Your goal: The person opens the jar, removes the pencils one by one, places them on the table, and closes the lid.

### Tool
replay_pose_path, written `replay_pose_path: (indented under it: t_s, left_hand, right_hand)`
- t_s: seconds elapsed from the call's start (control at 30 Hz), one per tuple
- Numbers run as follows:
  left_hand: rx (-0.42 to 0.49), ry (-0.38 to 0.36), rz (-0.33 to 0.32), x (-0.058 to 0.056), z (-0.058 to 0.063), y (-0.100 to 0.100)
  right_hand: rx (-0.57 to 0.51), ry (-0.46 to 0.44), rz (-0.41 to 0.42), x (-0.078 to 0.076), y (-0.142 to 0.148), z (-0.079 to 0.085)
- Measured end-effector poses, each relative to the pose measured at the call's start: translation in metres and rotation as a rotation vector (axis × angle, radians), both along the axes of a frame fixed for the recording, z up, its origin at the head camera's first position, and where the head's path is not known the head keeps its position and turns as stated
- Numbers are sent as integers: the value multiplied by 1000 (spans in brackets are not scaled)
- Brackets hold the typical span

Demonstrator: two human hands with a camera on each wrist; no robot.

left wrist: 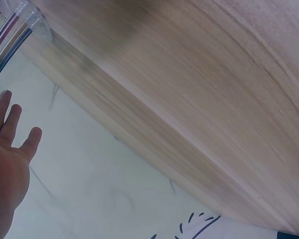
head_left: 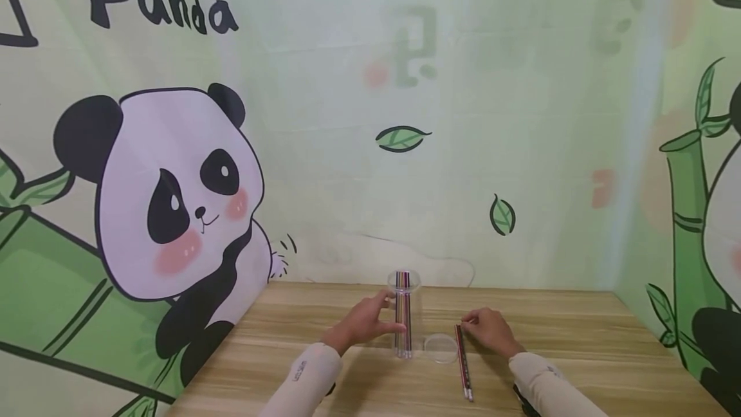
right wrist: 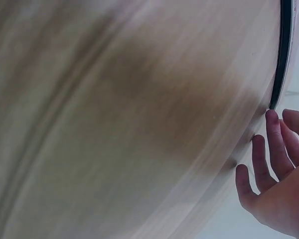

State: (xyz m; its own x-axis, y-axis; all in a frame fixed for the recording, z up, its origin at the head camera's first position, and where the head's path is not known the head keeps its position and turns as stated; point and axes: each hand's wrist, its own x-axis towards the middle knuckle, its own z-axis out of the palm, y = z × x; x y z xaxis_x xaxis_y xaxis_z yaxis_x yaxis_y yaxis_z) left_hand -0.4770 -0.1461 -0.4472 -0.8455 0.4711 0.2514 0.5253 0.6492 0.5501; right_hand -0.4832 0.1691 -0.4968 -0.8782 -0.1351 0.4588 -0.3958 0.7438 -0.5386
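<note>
A tall clear plastic tube (head_left: pixel 403 282) stands upright on the table, with several colored pencils (head_left: pixel 402 314) upright inside it. My left hand (head_left: pixel 365 322) holds the tube from its left side, thumb across the front and fingers toward the back. The left wrist view shows the tube's lower end with pencils (left wrist: pixel 11 42) beyond the fingers. Dark pencils (head_left: pixel 464 362) with pale ends lie on the table to the right. My right hand (head_left: pixel 489 329) has its fingertips right at their far end. Its fingers (right wrist: pixel 259 154) are loosely bent beside a dark pencil (right wrist: pixel 281 55) in the right wrist view.
A round clear lid (head_left: pixel 441 348) lies flat between the tube and the loose pencils. The wooden table (head_left: pixel 289 320) ends against a wall covering (head_left: pixel 336 211) printed with pandas, bamboo and leaves.
</note>
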Motion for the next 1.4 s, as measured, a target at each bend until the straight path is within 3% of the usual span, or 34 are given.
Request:
replay_pose_path:
  t_s: [0.27,0.6,1.07,1.4]
  left_hand:
    - [-6,12,-8,0,-1,-1]
    - [-9,31,-17,2,7,-4]
    - [-5,-2,-3,1,5,-1]
    - [3,4,-21,1,4,0]
  right_hand:
    - [5,48,34,-1,2,8]
    - [45,75,94,-15,-9,60]
    - [64,82,120,-6,-38,121]
    - [74,104,142,-1,-67,141]
